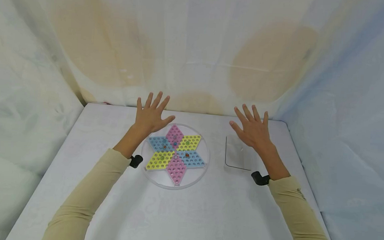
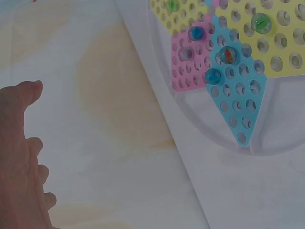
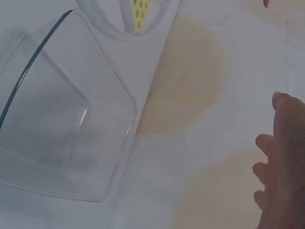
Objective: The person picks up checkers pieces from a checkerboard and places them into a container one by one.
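In the upper middle of the head view, just left of centre: left hand (image 1: 150, 119), released, fingers straight and spread wide, thumb out toward the right. In the upper right part of the same view: right hand (image 1: 254, 131), likewise released, fingers fanned, thumb out toward the left.

Near the middle of the head view, below and right of the left hand: a round game board (image 1: 177, 168) with a six-pointed star in pink, yellow and blue, full of small holes. On the star, a scatter of marbles (image 1: 187, 155). In the left wrist view, board at upper right, well apart from the left hand at the left edge; green marble (image 2: 261, 23) on yellow, clear marble (image 2: 186, 53) on pink, others in blue and with an orange core.

Right of the board in the head view, below the right hand: a clear box (image 1: 236, 168) with rounded corners. In the right wrist view, box across the left side, right hand at the right edge, well apart from the box.

Under board and box, a white table (image 1: 173, 214); across the top of the head view, a pale cloth (image 1: 196, 43) with faint orange patches. Toward the lower corners, beige sleeves (image 1: 92, 187).
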Tool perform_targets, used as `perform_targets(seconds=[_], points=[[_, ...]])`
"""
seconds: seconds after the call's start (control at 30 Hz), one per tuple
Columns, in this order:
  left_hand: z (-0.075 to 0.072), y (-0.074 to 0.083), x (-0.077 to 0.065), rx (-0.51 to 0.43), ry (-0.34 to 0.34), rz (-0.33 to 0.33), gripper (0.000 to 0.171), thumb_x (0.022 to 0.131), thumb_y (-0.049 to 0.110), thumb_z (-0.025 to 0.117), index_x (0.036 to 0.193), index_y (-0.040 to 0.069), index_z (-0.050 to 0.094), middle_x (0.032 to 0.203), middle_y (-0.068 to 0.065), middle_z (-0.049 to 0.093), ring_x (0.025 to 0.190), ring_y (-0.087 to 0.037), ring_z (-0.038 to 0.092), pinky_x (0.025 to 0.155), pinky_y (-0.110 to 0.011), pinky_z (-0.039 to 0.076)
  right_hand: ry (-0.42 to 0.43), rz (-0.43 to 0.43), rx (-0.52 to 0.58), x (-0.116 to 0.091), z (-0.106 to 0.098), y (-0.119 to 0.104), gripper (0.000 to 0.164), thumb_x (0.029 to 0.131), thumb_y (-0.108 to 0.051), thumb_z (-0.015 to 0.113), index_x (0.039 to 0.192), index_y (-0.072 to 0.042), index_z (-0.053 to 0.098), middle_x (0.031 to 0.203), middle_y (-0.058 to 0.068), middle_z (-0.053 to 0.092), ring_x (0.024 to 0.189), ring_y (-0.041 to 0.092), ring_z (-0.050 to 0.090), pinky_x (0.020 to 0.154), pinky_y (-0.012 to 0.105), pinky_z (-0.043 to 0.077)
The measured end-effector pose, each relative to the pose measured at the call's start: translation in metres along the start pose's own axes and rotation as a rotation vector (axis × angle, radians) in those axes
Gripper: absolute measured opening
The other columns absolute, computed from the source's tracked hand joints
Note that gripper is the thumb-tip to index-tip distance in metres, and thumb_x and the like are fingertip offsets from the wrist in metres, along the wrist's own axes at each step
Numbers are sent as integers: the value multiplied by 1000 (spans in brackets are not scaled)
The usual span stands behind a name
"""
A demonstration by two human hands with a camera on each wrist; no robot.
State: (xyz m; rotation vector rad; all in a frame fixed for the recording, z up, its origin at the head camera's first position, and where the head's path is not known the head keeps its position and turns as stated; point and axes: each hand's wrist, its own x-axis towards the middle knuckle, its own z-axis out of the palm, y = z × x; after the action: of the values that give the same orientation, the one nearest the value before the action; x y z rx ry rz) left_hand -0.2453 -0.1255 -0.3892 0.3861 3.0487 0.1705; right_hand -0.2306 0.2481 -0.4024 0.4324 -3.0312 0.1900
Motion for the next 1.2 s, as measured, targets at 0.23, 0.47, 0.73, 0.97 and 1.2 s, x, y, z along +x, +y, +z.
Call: perform_targets(seconds=[0.23, 0.47, 0.73, 0.97, 1.2], points=[[3, -2, -3, -29, 12, 21, 81, 100, 63, 39, 163, 21, 8, 167, -7, 0, 151, -35, -5, 113, -65, -9, -12, 2, 13, -4, 1, -1, 68, 105, -56, 35, 160, -18, 25, 165, 15, 16, 150, 40, 1, 110, 69, -8], [13, -7, -12, -65, 30, 60, 74, 104, 55, 38, 162, 20, 10, 167, -7, 1, 152, -33, -3, 114, -65, -5, -21, -1, 32, -12, 5, -5, 69, 104, -56, 36, 160, -17, 25, 165, 15, 16, 150, 42, 3, 110, 71, -5], [25, -12, -25, -88, 81, 104, 66, 106, 43, 42, 161, 14, 20, 166, -11, 11, 151, -35, 8, 114, -66, 4, -7, -26, 58, -16, 15, -10, 70, 103, -53, 46, 159, -15, 29, 164, 16, 20, 150, 41, 9, 111, 71, 1], [39, -19, -33, -83, 71, 118, 65, 106, 41, 42, 161, 14, 20, 166, -12, 13, 150, -35, 11, 114, -66, 6, 17, -39, 83, -19, 24, -16, 69, 100, -51, 52, 156, -12, 36, 162, 15, 26, 148, 41, 16, 112, 70, 7], [51, -24, -44, -93, 54, 107, 64, 106, 40, 43, 161, 14, 20, 166, -12, 13, 151, -35, 11, 115, -64, 5, -2, -38, 112, -21, 34, -26, 69, 100, -51, 52, 156, -14, 36, 162, 14, 26, 149, 40, 13, 113, 68, 5]])
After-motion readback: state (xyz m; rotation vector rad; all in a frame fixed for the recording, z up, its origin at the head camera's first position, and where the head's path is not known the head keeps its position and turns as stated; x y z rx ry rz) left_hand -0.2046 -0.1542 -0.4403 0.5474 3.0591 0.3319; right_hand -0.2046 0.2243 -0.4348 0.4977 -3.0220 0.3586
